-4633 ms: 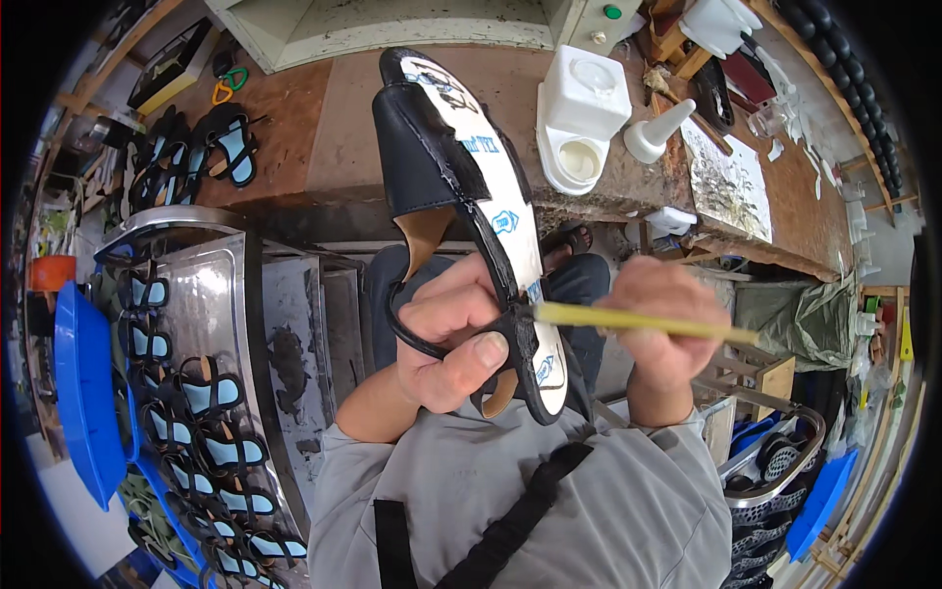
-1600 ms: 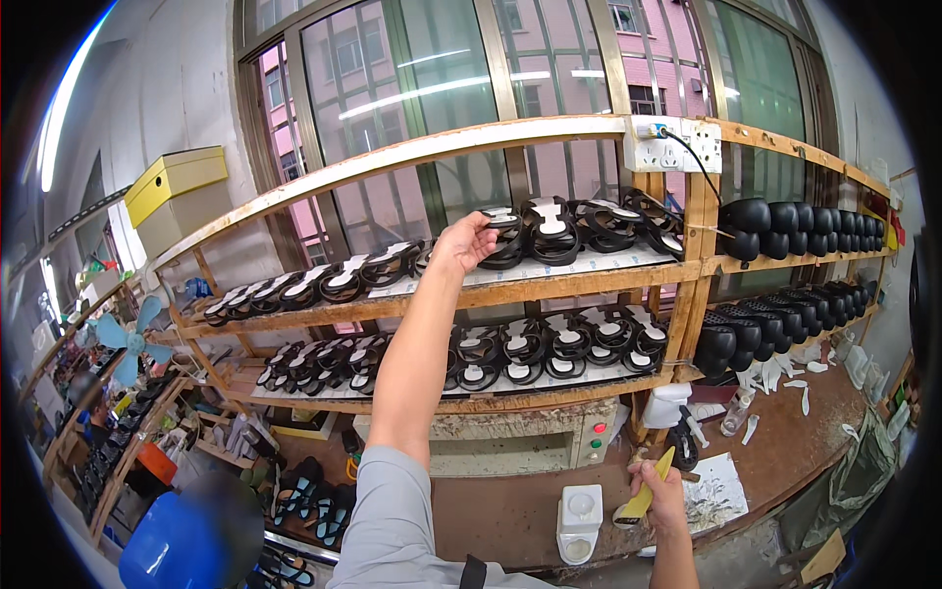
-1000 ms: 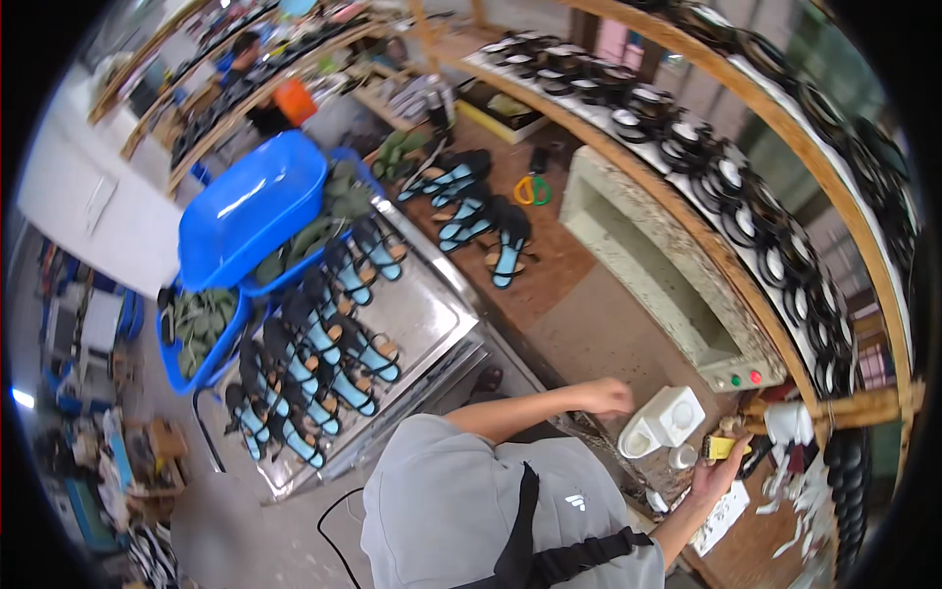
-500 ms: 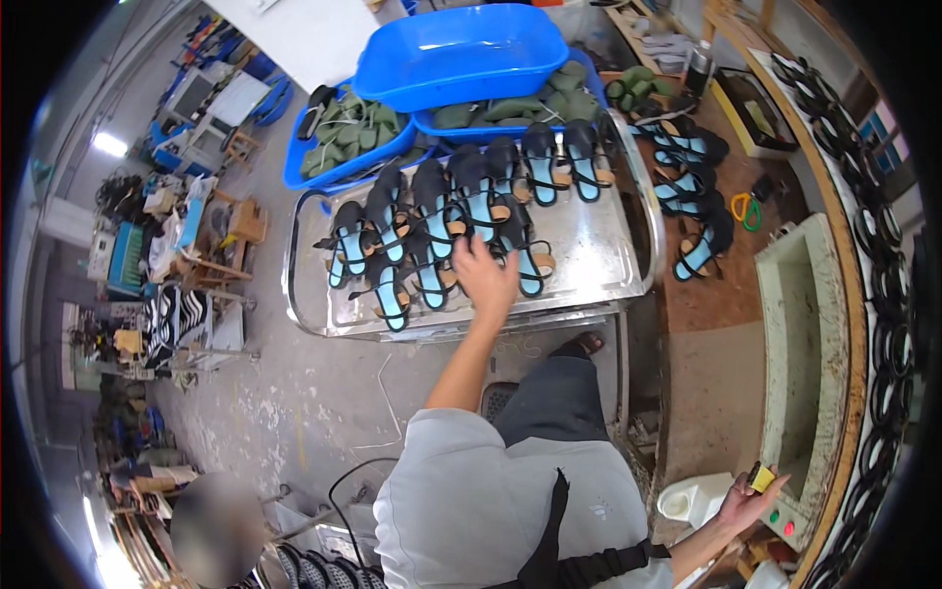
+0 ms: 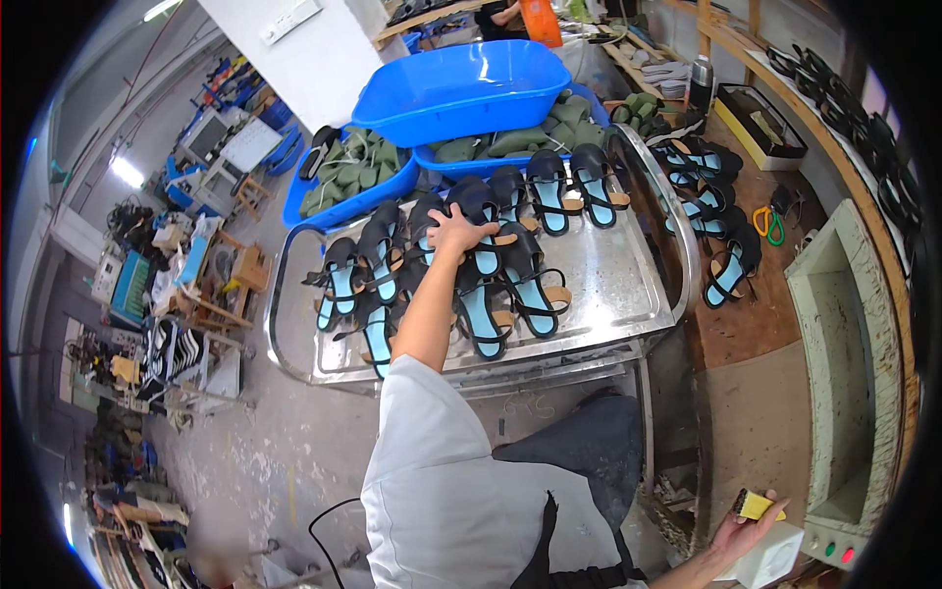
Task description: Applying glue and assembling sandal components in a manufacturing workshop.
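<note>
My left hand (image 5: 459,234) reaches over a group of black sandals with light blue insoles, its fingers spread. It is on or just above the sandals of the back row; I cannot tell which it touches. Just nearer than the hand lies one such sandal (image 5: 480,316), with another sandal (image 5: 535,299) at its right. The sandals rest on a metal tray cart (image 5: 613,280). At the lower right my right hand (image 5: 741,538) is closed on a small yellow brush (image 5: 754,505) with dark bristles, away from the cart.
Blue tubs (image 5: 461,93) stand behind the cart, the lower ones filled with green pieces. On the brown bench at right are more sandals (image 5: 728,270), green-and-yellow-handled scissors (image 5: 770,226) and a pale metal machine housing (image 5: 844,363). The cart's raised rail (image 5: 692,265) edges its right side.
My left hand has moved farther back and slightly left over the sandals. The sandal beside where it was now shows uncovered. My right hand still holds the brush, and the view has shifted.
</note>
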`<control>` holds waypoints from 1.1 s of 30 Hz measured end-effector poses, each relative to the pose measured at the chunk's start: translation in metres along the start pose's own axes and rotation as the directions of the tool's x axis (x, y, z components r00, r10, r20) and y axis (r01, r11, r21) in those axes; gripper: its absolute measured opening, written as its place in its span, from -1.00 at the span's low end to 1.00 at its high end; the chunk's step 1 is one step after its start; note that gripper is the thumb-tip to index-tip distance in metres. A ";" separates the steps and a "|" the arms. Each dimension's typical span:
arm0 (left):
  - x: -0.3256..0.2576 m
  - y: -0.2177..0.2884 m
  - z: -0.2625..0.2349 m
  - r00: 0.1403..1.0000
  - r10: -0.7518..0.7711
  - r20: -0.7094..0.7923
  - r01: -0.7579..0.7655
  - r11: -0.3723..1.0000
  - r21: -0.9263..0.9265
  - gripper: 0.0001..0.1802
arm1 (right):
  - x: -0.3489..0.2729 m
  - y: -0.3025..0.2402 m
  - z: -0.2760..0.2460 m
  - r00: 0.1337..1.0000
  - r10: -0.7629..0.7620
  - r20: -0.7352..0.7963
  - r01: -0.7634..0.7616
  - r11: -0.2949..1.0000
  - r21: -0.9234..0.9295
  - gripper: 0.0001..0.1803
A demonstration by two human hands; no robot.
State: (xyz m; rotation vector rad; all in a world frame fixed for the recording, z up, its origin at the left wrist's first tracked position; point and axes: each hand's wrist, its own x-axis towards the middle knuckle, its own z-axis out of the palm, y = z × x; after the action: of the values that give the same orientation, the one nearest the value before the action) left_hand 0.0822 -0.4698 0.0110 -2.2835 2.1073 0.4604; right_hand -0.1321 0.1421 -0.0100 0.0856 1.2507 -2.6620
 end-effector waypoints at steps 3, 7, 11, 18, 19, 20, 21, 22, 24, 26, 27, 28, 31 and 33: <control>0.002 -0.010 0.003 0.991 0.095 -0.096 -0.096 0.995 -0.005 -0.09 | -0.027 0.033 -0.005 0.995 -0.043 -0.088 0.043 0.999 -0.001 -0.70; 0.032 -0.046 0.011 0.926 0.232 -0.298 -0.269 0.959 -0.091 -0.48 | -0.066 0.069 -0.009 0.981 0.075 -0.179 -0.074 0.997 0.012 -0.68; 0.045 -0.046 0.015 0.746 0.331 -0.577 -0.520 0.832 -0.195 -0.68 | -0.091 0.062 -0.011 0.982 -0.024 -0.185 0.009 0.997 -0.082 -0.69; -0.124 0.004 -0.054 0.246 0.568 -0.786 -0.962 0.241 -0.127 -0.73 | -0.118 0.029 -0.038 0.969 -0.179 -0.169 0.166 0.982 -0.088 -0.72; -0.164 0.020 -0.056 0.239 0.615 -0.751 -0.970 0.177 -0.165 -0.71 | -0.117 0.026 -0.038 0.980 -0.160 -0.117 0.152 0.985 -0.076 -0.72; -0.189 0.041 -0.049 0.134 0.674 -0.726 -0.990 0.067 -0.120 -0.66 | -0.122 0.017 -0.027 0.975 -0.145 -0.166 0.136 0.989 -0.063 -0.68; -0.217 0.068 -0.038 0.049 0.710 -0.703 -0.995 -0.030 -0.100 -0.64 | -0.125 0.013 -0.031 0.966 -0.179 -0.186 0.167 0.983 -0.079 -0.66; -0.247 0.095 -0.026 -0.037 0.735 -0.677 -0.991 -0.116 -0.072 -0.62 | -0.127 0.010 -0.036 0.959 -0.202 -0.200 0.187 0.978 -0.090 -0.64; -0.295 0.148 0.007 -0.188 0.767 -0.614 -0.961 -0.271 -0.046 -0.61 | -0.136 0.001 -0.044 0.942 -0.240 -0.235 0.223 0.970 -0.094 -0.63; -0.340 0.202 0.043 -0.368 0.749 -0.551 -0.879 -0.474 -0.056 -0.63 | -0.142 -0.004 -0.049 0.931 -0.264 -0.250 0.247 0.964 -0.098 -0.61; -0.360 0.221 0.066 -0.384 0.780 -0.493 -0.872 -0.482 -0.083 -0.64 | -0.144 -0.004 -0.053 0.917 -0.276 -0.287 0.261 0.961 -0.093 -0.62; -0.375 0.240 0.090 -0.419 0.806 -0.418 -0.868 -0.490 -0.076 -0.63 | -0.145 -0.001 -0.056 0.906 -0.281 -0.317 0.266 0.960 -0.089 -0.62; -0.410 0.271 0.157 -0.371 0.912 -0.175 -0.911 -0.394 -0.121 -0.42 | -0.149 0.005 -0.074 0.898 -0.305 -0.317 0.305 0.951 -0.053 -0.67; -0.427 0.269 0.192 -0.385 0.886 -0.258 -0.881 -0.436 -0.182 -0.48 | -0.153 0.004 -0.078 0.873 -0.312 -0.376 0.314 0.948 -0.056 -0.68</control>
State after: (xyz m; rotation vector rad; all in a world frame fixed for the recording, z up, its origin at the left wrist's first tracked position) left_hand -0.2451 -0.0425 -0.0288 0.6433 3.4830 0.7077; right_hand 0.0164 0.2233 -0.0419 0.4614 1.4768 -3.0334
